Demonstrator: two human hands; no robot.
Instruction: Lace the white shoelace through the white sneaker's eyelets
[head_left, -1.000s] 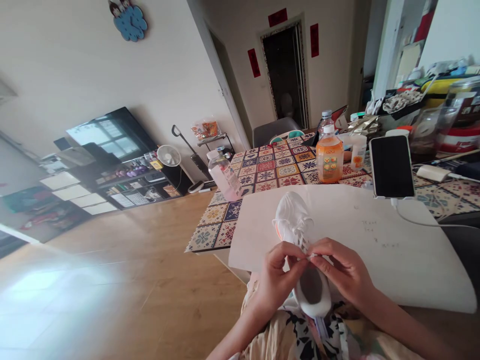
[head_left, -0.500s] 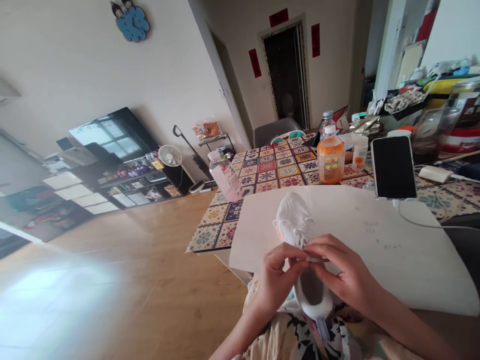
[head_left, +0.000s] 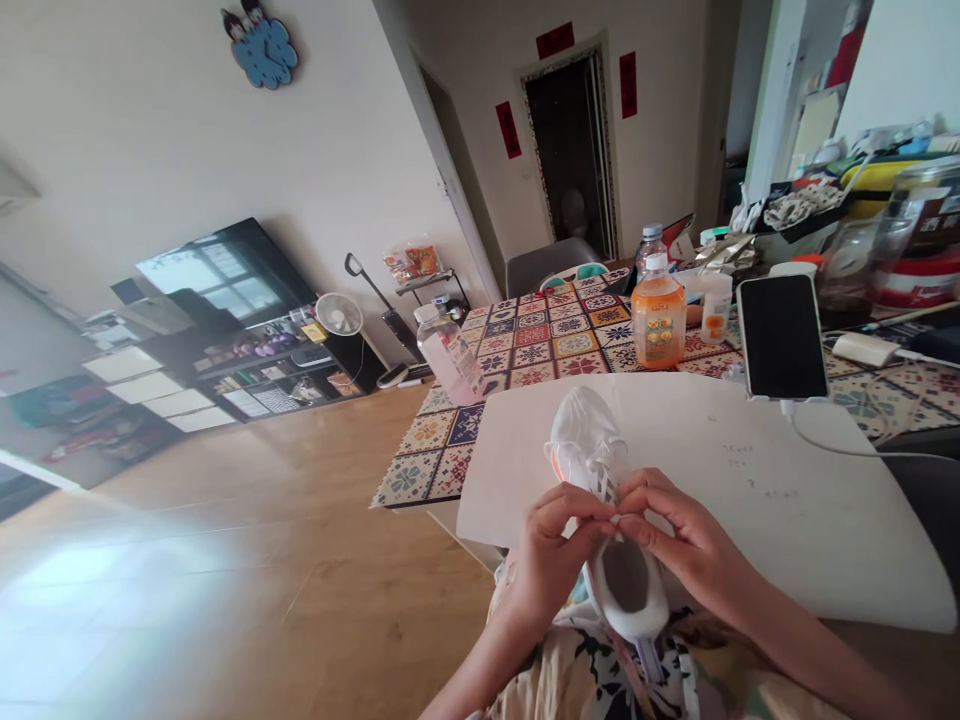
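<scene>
A white sneaker [head_left: 583,425] lies with its toe on the white board and its heel toward my lap, opening facing up. At the top of its lacing, the fingertips of my left hand [head_left: 553,545] and my right hand [head_left: 679,525] almost meet. Each hand is closed in a pinch on the white shoelace [head_left: 604,485], whose end is mostly hidden by the fingers. Orange shows on the shoe's left side. A pale tab hangs at the heel, over patterned clothing [head_left: 592,665].
The white board [head_left: 825,540] bears faint pencil marks. Beyond it, a patterned tablecloth [head_left: 427,440] holds a pink-liquid bottle [head_left: 454,360], an orange-liquid bottle [head_left: 658,320] and a phone on a stand [head_left: 782,335] with a cable. Clutter and jars [head_left: 919,235] stand at the right.
The fingers of my right hand have shifted slightly and curled closer at the lacing. The shoe stays almost in place, and the view has moved a little.
</scene>
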